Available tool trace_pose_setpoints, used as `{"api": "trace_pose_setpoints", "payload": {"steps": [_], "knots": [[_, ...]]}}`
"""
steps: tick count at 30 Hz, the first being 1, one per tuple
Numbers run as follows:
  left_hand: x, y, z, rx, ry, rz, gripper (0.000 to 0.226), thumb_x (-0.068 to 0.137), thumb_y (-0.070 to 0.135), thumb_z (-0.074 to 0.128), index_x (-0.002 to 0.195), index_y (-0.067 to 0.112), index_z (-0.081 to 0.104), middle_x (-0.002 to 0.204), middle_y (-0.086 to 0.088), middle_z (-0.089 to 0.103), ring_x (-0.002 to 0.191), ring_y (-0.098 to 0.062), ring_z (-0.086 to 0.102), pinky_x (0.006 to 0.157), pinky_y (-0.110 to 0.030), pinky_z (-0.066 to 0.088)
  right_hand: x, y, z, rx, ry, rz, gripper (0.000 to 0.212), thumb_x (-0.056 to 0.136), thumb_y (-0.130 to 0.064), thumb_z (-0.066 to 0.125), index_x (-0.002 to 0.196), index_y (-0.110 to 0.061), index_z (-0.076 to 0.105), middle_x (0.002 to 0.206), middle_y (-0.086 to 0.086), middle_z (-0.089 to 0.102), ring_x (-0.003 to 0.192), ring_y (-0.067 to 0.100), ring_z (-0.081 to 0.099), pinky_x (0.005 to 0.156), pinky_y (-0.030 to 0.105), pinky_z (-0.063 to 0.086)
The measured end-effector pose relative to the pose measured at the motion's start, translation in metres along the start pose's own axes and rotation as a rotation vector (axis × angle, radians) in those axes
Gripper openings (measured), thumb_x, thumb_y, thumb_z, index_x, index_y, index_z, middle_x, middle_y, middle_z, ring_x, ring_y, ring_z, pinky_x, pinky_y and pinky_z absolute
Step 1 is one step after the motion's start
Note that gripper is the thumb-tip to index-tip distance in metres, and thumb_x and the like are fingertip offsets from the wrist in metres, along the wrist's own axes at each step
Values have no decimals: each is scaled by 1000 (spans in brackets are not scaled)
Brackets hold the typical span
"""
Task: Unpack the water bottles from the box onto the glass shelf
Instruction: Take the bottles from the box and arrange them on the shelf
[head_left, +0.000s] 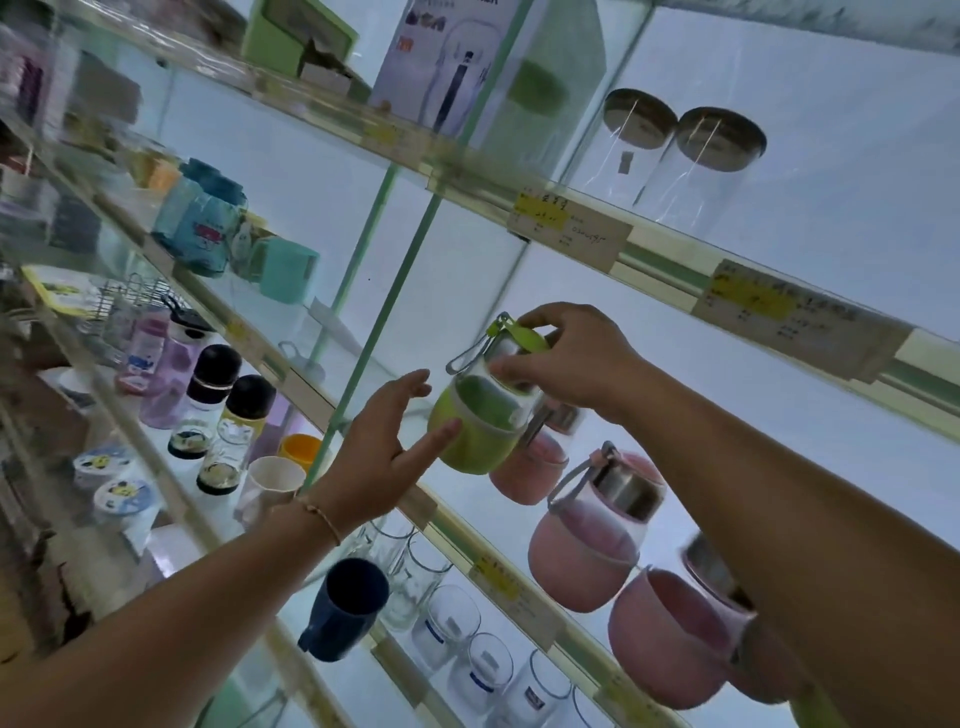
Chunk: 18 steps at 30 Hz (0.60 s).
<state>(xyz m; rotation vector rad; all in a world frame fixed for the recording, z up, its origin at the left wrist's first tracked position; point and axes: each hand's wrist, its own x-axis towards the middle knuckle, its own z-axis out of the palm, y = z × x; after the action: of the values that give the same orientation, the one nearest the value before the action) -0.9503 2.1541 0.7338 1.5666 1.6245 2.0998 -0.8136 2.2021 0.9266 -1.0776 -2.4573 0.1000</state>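
Observation:
A green water bottle (475, 426) with a glass top, metal lid and grey loop strap is at the front edge of the glass shelf (447, 514). My right hand (566, 358) grips its lid and neck from above. My left hand (382, 452) is open, its fingertips touching the bottle's green lower sleeve on the left. Several pink bottles (587, 545) of the same shape stand on the shelf to the right, one partly hidden behind my right forearm. The box is not in view.
A vertical glass divider (374, 343) stands just left of the green bottle. Drinking glasses (452, 618) and a dark blue mug (345, 608) sit on the shelf below. Black-capped bottles (228, 431) and cups fill the left bay. Clear jars (691, 161) stand on the shelf above.

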Motion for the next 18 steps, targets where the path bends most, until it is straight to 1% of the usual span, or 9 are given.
{"api": "trace_pose_setpoints", "payload": {"steps": [2,4,6,8,11,14,16,17,18], "knots": [[-12,10,-2,-73,-19,-39,81,75,65,55,144,26,38,130,7,53,117,2,49,74,2,39,-13,-2,-3,44,4,-22,57,67,-48,82,119,-31,64,111,-3,62,98,17,61,83,35,53],[-24,21,-3,-133,-30,-52,84,72,65,59,144,27,36,127,7,54,116,11,46,73,2,39,-27,-5,-7,79,-4,-47,58,67,-48,83,119,-32,64,105,-5,64,91,13,62,79,33,53],[-36,33,-4,-177,-33,-67,90,68,65,63,145,27,34,125,13,52,113,17,45,77,2,38,-42,-6,-10,129,-21,-72,57,68,-46,83,120,-33,63,101,-7,64,88,11,63,81,37,56],[-47,43,-6,-158,-35,-60,98,63,66,69,146,29,32,124,17,52,114,14,46,84,1,37,-58,-6,-15,180,-37,-91,58,68,-45,83,122,-35,63,98,-9,63,89,13,65,85,41,56],[-63,59,-7,-107,-43,-43,105,57,68,76,145,36,28,124,15,54,115,3,52,91,-12,43,-83,0,-23,204,-45,-125,57,72,-43,82,126,-40,61,92,-17,60,91,8,63,86,34,54],[-81,78,-3,-139,-47,-43,108,53,62,82,144,42,28,120,13,54,105,-3,59,87,-25,53,-107,8,-33,262,-51,-153,53,75,-40,81,124,-42,63,90,-21,60,87,4,62,79,27,52],[-93,90,0,-141,-53,-39,111,51,59,84,144,41,27,120,13,54,102,-3,61,85,-27,55,-122,15,-41,280,-71,-168,50,77,-37,80,124,-42,63,88,-22,59,80,2,60,74,26,50],[-98,96,3,-136,-60,-38,113,50,60,84,145,41,27,120,11,55,102,-3,61,85,-26,55,-130,19,-45,280,-81,-172,50,78,-35,79,125,-41,63,88,-23,59,78,2,59,74,27,50],[-104,103,5,-128,-71,-40,115,49,62,84,146,42,26,121,11,55,103,-3,61,85,-25,54,-137,23,-49,278,-88,-174,51,79,-35,79,126,-41,62,89,-24,58,81,2,60,77,29,52]]}}
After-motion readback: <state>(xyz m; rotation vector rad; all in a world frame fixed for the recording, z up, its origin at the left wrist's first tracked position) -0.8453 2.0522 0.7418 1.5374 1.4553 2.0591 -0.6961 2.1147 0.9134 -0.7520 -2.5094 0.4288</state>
